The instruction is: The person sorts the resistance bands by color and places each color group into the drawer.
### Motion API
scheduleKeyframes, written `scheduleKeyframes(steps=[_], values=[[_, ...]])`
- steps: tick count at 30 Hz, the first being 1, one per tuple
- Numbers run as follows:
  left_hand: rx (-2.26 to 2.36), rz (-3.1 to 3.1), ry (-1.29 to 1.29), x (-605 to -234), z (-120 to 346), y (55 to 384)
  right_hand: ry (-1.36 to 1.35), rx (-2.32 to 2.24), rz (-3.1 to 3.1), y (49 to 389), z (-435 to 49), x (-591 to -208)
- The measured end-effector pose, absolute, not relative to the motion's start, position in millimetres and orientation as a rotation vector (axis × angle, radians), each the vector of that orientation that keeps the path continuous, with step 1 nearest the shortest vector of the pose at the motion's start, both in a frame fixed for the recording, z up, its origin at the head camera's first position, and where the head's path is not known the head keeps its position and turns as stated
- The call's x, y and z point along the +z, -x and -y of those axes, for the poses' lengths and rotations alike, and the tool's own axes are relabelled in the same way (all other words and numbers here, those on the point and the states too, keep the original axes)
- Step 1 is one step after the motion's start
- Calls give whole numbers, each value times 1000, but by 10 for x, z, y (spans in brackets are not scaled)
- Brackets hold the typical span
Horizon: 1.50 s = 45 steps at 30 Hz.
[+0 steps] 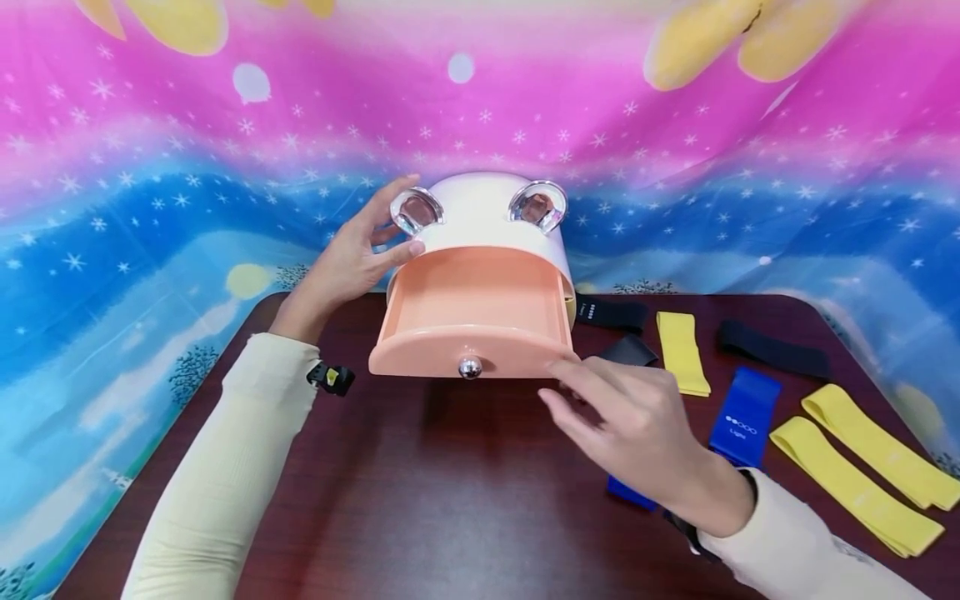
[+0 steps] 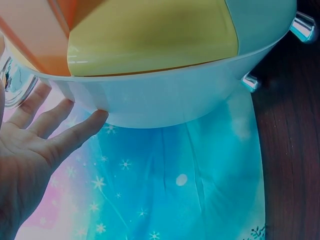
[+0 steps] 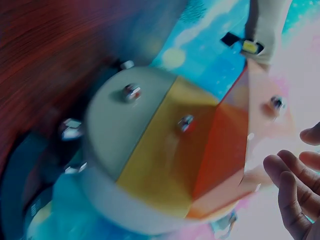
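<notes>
A round white drawer box point(image 1: 480, 200) with two chrome ears stands on the table, its peach top drawer point(image 1: 470, 354) pulled out and bare inside. My left hand point(image 1: 360, 250) rests at its upper left side, thumb by the front rim and other fingers around the ear. In the left wrist view, spread fingertips touch the white shell point(image 2: 165, 100). My right hand point(image 1: 630, 417) is at the right corner of the drawer front, fingers loosely bent and holding nothing. The yellow drawer point(image 3: 165, 155) and grey-green drawer point(image 3: 135, 120) below are closed, each with a silver knob.
Right of the box lie yellow bands point(image 1: 682, 354), a blue band point(image 1: 746, 417) marked Light, and black bands point(image 1: 772, 348). Another blue piece point(image 1: 632, 493) shows under my right hand. A patterned cloth point(image 1: 480, 100) hangs behind the dark wood table point(image 1: 420, 517).
</notes>
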<state>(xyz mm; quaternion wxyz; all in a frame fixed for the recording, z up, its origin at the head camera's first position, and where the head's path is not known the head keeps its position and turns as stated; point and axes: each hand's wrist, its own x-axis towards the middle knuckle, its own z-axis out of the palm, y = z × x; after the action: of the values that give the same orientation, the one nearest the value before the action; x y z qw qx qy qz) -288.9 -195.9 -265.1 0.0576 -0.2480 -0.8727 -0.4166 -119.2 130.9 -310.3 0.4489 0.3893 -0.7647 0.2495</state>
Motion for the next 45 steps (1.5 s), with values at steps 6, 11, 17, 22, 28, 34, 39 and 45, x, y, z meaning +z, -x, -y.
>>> scheduleKeyframes(steps=[6, 11, 17, 22, 28, 34, 39, 45], values=[[-1261, 2647, 761, -2653, 1961, 2898, -867, 610, 2007, 1242, -1657, -3200], [-1269, 2649, 759, -2658, 1962, 2903, -795, 574, 2118, 1327, -1921, -3285], [-1260, 2660, 751, -2659, 1964, 2904, -643, 590, 2366, 1464, -2209, -3402], [-1264, 2660, 754, -2652, 1954, 2905, -529, 634, 2569, 1557, -2377, -3511], [-1250, 2661, 754, -2655, 1949, 2910, -437, 809, 2838, 1669, -2549, -3610], [-1242, 2657, 763, -2656, 1943, 2909, -424, 972, 3001, 1789, -2679, -3748], [-1232, 2661, 760, -2654, 1943, 2905, -475, 1047, 3027, 1880, -2735, -3853], [-1220, 2664, 757, -2656, 1953, 2898, -544, 1100, 3066, 1976, -2762, -3942]])
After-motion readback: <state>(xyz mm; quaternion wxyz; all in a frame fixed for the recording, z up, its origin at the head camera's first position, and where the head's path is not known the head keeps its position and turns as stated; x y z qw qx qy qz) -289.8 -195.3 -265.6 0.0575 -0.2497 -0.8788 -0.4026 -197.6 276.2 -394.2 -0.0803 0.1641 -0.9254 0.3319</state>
